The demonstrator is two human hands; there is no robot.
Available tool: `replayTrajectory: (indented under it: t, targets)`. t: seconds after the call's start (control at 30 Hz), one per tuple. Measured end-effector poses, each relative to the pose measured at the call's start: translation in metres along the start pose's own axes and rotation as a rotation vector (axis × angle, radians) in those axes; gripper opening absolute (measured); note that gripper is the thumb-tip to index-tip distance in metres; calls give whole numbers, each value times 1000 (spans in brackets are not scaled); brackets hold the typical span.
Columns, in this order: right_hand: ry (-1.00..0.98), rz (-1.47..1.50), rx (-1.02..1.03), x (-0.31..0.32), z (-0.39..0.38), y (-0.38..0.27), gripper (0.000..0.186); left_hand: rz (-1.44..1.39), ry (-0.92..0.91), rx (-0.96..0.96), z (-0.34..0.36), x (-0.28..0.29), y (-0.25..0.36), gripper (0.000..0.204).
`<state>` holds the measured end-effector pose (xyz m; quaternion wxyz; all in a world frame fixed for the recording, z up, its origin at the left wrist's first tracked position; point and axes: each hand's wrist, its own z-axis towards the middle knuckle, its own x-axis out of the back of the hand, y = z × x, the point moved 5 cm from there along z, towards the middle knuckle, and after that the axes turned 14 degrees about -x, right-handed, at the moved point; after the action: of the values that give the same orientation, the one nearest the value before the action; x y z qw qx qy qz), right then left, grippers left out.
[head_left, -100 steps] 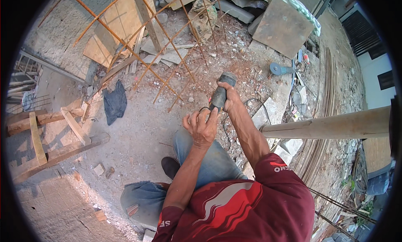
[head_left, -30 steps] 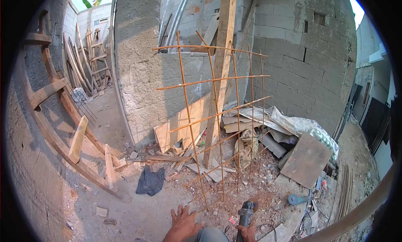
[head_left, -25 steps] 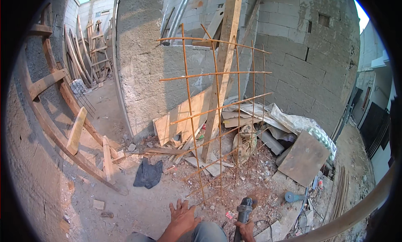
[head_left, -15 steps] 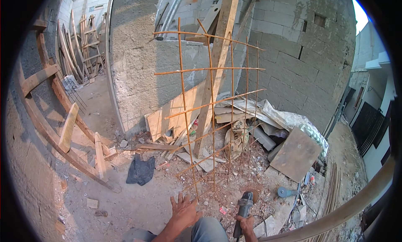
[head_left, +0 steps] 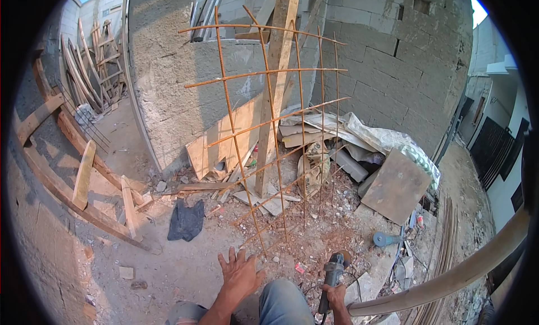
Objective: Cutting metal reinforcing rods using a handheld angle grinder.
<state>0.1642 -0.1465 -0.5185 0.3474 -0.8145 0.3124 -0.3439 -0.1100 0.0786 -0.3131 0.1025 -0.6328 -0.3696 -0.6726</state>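
My right hand (head_left: 336,296) is wrapped around the body of a dark grey angle grinder (head_left: 333,273), whose disc end points up and away from me. My left hand (head_left: 240,275) is held out palm down with its fingers spread, and nothing is in it. Just beyond that hand stands a rusty rebar mesh (head_left: 224,79) of thin crossed bars, tilted a little to the left. The lower bars come close to my left fingertips; I cannot tell whether they touch. My knee shows between the two hands.
A wooden post (head_left: 270,117) and a plywood sheet (head_left: 233,131) lean behind the mesh. Right of them lie sacking and a square board (head_left: 396,185). A blue-grey tool (head_left: 386,239) rests on rubble. A curved pole (head_left: 449,277) crosses lower right; a black plastic sheet (head_left: 186,223) lies left.
The whole view has shifted, and the mesh now appears farther left against the boards behind it. My left hand sits slightly lower with fingers still spread. My right hand keeps hold of the grinder.
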Motion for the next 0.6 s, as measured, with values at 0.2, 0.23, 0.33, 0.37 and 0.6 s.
replayTrajectory:
  t: [0.2, 0.23, 0.33, 0.37, 0.6]
  targets:
    - [73, -8, 56, 4, -22, -33, 29, -14, -13, 8, -2, -9, 0, 60]
    - [38, 38, 49, 4, -32, -49, 28, -28, 6, -6, -1, -12, 0, 60]
    - [-163, 184, 49, 5, -39, -92, 30, -55, -40, -20, -1, -23, 6, 60]
    - [-173, 172, 32, 7, -38, -101, 30, -61, -54, -3, -1, -24, 8, 60]
    - [-329, 206, 12, -25, -9, -74, 42, -63, -33, -9, -19, -1, 2, 57]
